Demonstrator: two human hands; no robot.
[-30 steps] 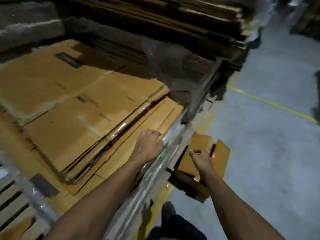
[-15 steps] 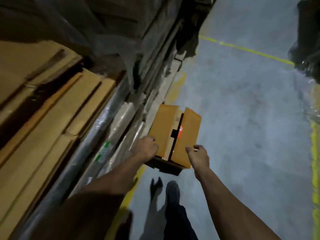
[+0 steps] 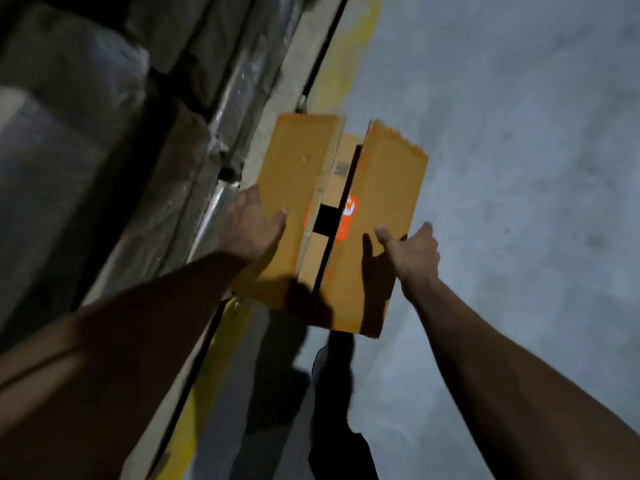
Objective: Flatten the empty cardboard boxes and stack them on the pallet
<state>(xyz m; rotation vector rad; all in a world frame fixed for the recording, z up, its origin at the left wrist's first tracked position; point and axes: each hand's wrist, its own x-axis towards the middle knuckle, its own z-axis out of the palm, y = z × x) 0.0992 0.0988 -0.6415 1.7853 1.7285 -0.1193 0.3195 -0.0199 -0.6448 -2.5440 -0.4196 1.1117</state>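
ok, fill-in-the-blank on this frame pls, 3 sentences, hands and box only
1. Both hands grip one cardboard ____.
2. The left hand holds the box's left side and the right hand holds its ____ side.
3. The sticker showing between the two top flaps is ____ in colour.

Missing words: box; right; orange

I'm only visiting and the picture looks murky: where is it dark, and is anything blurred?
Head view: dim overall; the wrapped stacks at left sink into shadow, the cardboard box glows orange, both hands throw dark shadows on it, edges are slightly smeared, and straight lines bend with the wide lens.
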